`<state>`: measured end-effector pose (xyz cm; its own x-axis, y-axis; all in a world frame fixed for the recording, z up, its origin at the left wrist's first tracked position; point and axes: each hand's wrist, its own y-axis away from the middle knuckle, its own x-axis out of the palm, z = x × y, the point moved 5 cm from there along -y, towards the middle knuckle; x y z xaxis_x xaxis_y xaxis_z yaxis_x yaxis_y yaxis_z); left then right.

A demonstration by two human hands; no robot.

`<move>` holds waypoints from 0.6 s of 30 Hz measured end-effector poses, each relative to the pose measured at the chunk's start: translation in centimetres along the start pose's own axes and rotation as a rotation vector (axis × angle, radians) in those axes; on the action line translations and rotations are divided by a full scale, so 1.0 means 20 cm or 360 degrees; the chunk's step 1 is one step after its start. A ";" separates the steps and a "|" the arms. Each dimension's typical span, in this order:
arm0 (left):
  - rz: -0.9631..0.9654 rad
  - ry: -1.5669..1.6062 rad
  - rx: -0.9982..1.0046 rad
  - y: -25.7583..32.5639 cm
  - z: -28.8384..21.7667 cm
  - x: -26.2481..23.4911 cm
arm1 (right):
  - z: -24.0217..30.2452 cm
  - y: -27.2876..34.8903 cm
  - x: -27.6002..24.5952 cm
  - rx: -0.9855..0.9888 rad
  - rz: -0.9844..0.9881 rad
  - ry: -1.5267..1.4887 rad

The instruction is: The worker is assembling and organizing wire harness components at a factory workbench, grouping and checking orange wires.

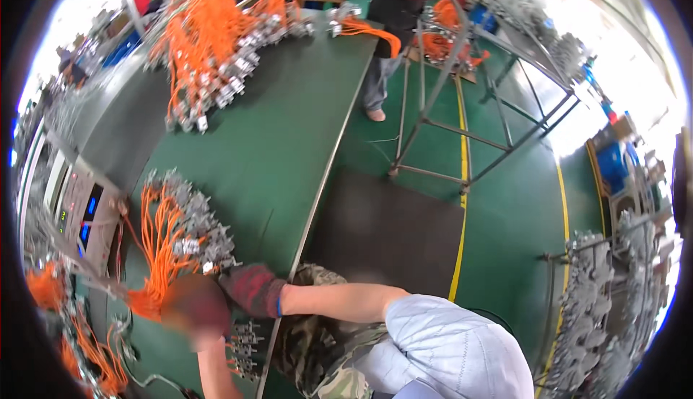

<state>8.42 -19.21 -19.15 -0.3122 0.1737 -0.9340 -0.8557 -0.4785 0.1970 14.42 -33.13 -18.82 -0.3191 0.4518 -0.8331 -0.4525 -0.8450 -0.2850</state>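
My left hand (196,305), in a dark red glove, is smeared by blur beside a bundle of orange cables (160,237) on the green table. Its fingers do not show clearly. Close to its right is my right hand (253,291), in a dark red and black knit glove, over the table's edge, and its fingertips point toward the left hand. Whether either hand grips a cable is hidden. Grey metal end fittings (206,229) fan out along the far right side of the bundle. More small metal fittings (245,345) lie just below my hands.
A larger heap of orange cables (206,31) covers the table's far end. An instrument with lit displays (86,215) stands at the left. A person (393,20) stands beyond the table, beside a metal frame (469,136). Racks of grey parts (588,291) line the right.
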 end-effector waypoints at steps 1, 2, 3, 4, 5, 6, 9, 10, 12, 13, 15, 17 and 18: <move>0.0047 0.0062 0.0040 -0.02 -0.06 -0.09 | -0.03 0.01 0.00 0.0076 0.0030 0.0004; 0.0100 0.0123 0.0074 0.00 -0.11 -0.19 | -0.06 0.02 0.01 0.0146 0.0064 0.0003; 0.0149 0.0172 0.0075 0.01 -0.12 -0.27 | -0.07 0.01 0.02 0.0155 0.0054 -0.0111; 0.0139 0.0185 0.0064 0.00 -0.13 -0.26 | -0.07 0.02 0.03 0.0208 0.0107 -0.0150; 0.0132 0.0202 0.0048 0.01 -0.13 -0.23 | -0.08 0.02 0.04 0.0256 0.0164 -0.0191; 0.0146 0.0208 0.0018 0.04 -0.11 -0.22 | -0.05 0.03 0.06 0.0299 0.0233 -0.0257; 0.0112 0.0463 0.0157 -0.01 -0.02 -0.14 | -0.02 -0.01 0.10 0.0156 0.0089 -0.0324; 0.0085 0.0560 0.0201 0.00 0.05 -0.04 | -0.01 -0.01 0.10 0.0171 0.0130 -0.0271; 0.0118 0.0822 0.0185 0.01 0.05 -0.11 | -0.04 0.03 0.08 0.0212 0.0160 -0.0209; -0.0013 0.0803 0.0338 -0.02 0.01 -0.12 | -0.08 0.07 0.11 0.0246 0.0111 -0.0181; -0.0132 0.0963 0.0378 -0.01 0.07 -0.16 | 0.02 0.08 0.02 0.0065 0.0091 -0.0173; -0.0138 0.1039 0.0335 -0.01 0.11 -0.10 | 0.12 0.13 0.01 -0.0325 0.0061 0.0131; -0.0146 0.0904 0.0280 0.00 0.08 -0.12 | 0.15 0.17 0.02 -0.0435 0.0058 0.0157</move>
<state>8.47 -18.25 -16.38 -0.0061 -0.3026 -0.9531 -0.9393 -0.3251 0.1092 10.30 -35.02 -18.67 -0.2423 0.4009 -0.8835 -0.1966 -0.9120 -0.3599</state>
